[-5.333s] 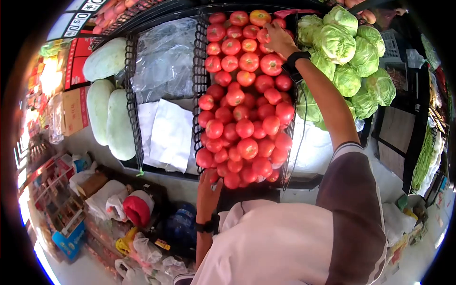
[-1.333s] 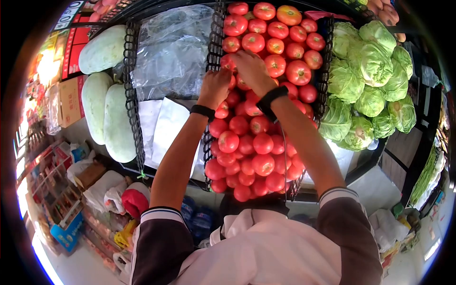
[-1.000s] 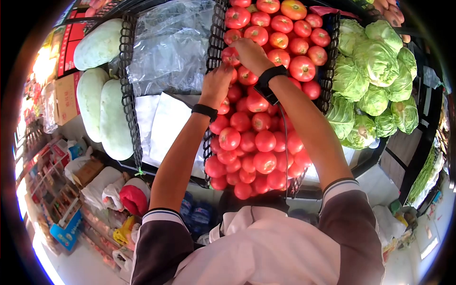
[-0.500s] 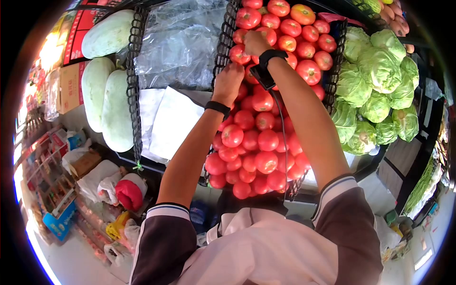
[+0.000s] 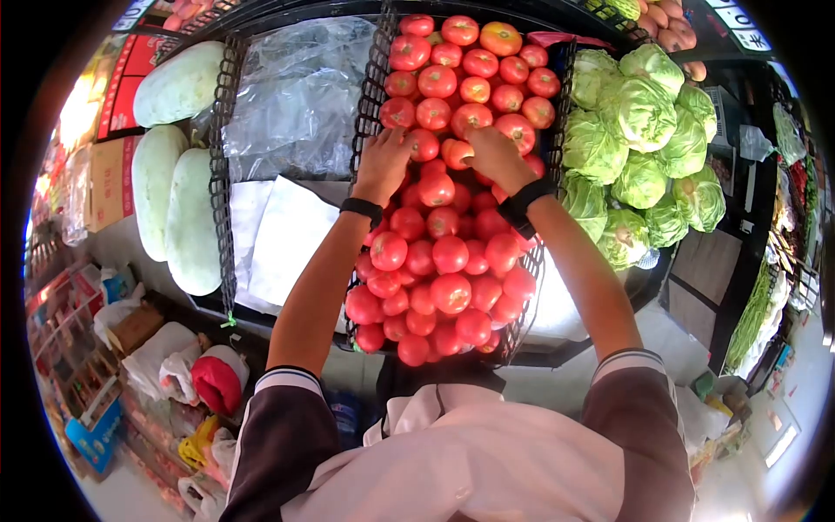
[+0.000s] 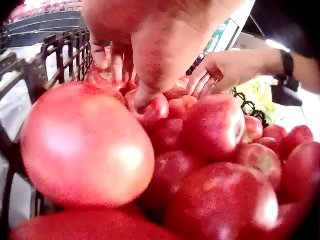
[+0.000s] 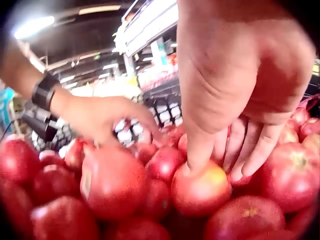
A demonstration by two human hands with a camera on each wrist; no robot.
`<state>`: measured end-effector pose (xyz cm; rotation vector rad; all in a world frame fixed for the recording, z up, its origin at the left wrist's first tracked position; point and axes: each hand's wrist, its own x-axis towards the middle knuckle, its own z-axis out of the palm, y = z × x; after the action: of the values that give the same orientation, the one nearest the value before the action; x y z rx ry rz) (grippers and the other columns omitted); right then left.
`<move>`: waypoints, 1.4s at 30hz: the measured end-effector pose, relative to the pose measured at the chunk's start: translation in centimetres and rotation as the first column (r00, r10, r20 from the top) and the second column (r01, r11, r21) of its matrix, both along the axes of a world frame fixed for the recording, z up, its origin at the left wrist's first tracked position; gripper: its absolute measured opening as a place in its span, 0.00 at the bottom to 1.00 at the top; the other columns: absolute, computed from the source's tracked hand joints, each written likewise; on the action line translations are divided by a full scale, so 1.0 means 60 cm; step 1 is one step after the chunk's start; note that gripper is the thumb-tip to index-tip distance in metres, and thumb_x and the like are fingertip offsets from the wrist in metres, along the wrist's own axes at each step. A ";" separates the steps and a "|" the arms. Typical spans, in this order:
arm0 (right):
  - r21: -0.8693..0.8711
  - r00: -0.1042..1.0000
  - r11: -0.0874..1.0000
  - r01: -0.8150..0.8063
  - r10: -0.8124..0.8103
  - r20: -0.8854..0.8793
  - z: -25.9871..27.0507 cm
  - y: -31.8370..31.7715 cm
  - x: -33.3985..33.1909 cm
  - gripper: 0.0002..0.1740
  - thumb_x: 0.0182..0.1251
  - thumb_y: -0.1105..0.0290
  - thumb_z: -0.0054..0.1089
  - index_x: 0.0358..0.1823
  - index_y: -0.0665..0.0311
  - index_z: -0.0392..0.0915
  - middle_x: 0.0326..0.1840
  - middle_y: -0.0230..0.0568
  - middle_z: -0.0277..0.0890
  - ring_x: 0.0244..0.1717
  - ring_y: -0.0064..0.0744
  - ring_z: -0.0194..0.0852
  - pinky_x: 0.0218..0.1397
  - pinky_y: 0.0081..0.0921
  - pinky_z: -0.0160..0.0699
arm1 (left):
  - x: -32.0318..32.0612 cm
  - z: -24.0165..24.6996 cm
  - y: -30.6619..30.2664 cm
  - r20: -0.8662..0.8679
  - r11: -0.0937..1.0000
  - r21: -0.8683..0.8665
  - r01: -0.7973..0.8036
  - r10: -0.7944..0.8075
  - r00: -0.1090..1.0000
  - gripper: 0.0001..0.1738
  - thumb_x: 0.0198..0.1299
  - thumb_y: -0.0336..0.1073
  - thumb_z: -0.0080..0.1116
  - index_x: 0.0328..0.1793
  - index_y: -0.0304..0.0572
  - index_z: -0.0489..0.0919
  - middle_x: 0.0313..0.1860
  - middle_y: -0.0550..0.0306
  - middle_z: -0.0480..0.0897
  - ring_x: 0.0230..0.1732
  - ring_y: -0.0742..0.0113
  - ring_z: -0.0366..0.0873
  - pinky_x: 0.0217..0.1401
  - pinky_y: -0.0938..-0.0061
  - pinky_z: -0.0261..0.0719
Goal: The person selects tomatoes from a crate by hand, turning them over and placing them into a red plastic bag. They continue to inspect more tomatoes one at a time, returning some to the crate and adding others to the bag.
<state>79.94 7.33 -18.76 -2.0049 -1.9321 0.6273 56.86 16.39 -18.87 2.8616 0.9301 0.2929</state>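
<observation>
Many red tomatoes fill a black mesh-sided bin in the middle of the head view. At the bin's left side, my left hand (image 5: pixel 383 165) reaches down among them. Its thumb presses on a tomato (image 6: pixel 154 111) in the left wrist view, with the fingers bent down on the far side. My right hand (image 5: pixel 504 161) is a short way to the right, thumb and fingers around an orange-tinged tomato (image 7: pixel 202 192). That tomato sits among the others. In the left wrist view a large tomato (image 6: pixel 85 145) lies close to the camera.
A black mesh divider (image 5: pixel 376 74) borders the tomatoes on the left, beside plastic bags (image 5: pixel 300 96) and white paper (image 5: pixel 296 230). Green cabbages (image 5: pixel 644 113) are piled on the right. Pale winter melons (image 5: pixel 193 222) lie far left. A cable hangs below my right wrist.
My left hand has come from the bin's front edge up among the tomatoes. My right hand, beside it at the left divider half a second ago, has moved right and nearer to me.
</observation>
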 end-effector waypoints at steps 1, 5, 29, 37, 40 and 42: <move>-0.036 0.999 0.999 0.028 -0.026 0.044 -0.009 -0.004 -0.011 0.18 0.57 0.66 0.71 0.46 0.64 0.78 0.44 0.54 0.81 0.47 0.58 0.82 0.48 0.49 0.81 | 0.006 -0.003 -0.003 0.026 0.998 0.010 0.055 -0.055 0.998 0.21 0.53 0.30 0.63 0.56 0.44 0.77 0.47 0.53 0.79 0.50 0.52 0.81 0.52 0.57 0.77; -0.135 0.985 0.982 0.136 -0.119 0.124 0.006 -0.005 -0.051 0.23 0.54 0.65 0.74 0.49 0.65 0.76 0.46 0.53 0.82 0.48 0.55 0.83 0.49 0.47 0.84 | 0.030 -0.037 0.000 -0.072 0.991 0.113 0.067 -0.059 0.996 0.20 0.56 0.33 0.58 0.57 0.45 0.76 0.44 0.56 0.80 0.49 0.55 0.81 0.48 0.58 0.77; -0.155 0.937 0.930 0.334 -0.308 0.165 -0.033 -0.007 -0.078 0.34 0.49 0.63 0.78 0.56 0.67 0.72 0.56 0.55 0.75 0.60 0.50 0.76 0.60 0.38 0.78 | 0.065 0.039 -0.020 0.011 0.963 -0.266 -0.038 0.042 0.999 0.16 0.56 0.33 0.64 0.52 0.45 0.81 0.52 0.52 0.83 0.53 0.50 0.82 0.55 0.57 0.79; -0.134 0.981 0.976 0.172 -0.158 0.109 0.044 -0.046 0.016 0.15 0.57 0.65 0.73 0.43 0.62 0.82 0.42 0.52 0.84 0.44 0.54 0.87 0.43 0.45 0.88 | 0.138 0.018 -0.015 -0.304 0.940 -0.321 -0.117 0.014 0.952 0.16 0.52 0.39 0.72 0.46 0.45 0.82 0.45 0.51 0.86 0.54 0.51 0.82 0.55 0.54 0.79; -0.201 0.928 0.906 0.372 -0.359 0.099 0.068 -0.080 0.094 0.15 0.55 0.66 0.73 0.39 0.67 0.82 0.39 0.59 0.83 0.44 0.59 0.86 0.46 0.48 0.87 | 0.151 0.018 -0.025 -0.316 0.954 -0.274 -0.124 0.032 0.948 0.17 0.50 0.41 0.74 0.44 0.46 0.82 0.43 0.52 0.86 0.55 0.53 0.82 0.58 0.52 0.77; -0.202 0.927 0.907 0.370 -0.375 0.012 0.046 -0.090 0.115 0.17 0.56 0.65 0.73 0.40 0.68 0.80 0.39 0.61 0.82 0.43 0.62 0.83 0.46 0.51 0.83 | 0.153 0.014 -0.026 -0.298 0.954 -0.269 -0.129 0.045 0.953 0.20 0.48 0.42 0.76 0.45 0.47 0.82 0.43 0.52 0.86 0.55 0.53 0.82 0.58 0.52 0.77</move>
<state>86.81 1.92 -16.02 -2.3897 -1.4538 0.7651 66.06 14.84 -18.05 2.6382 1.0510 -0.2451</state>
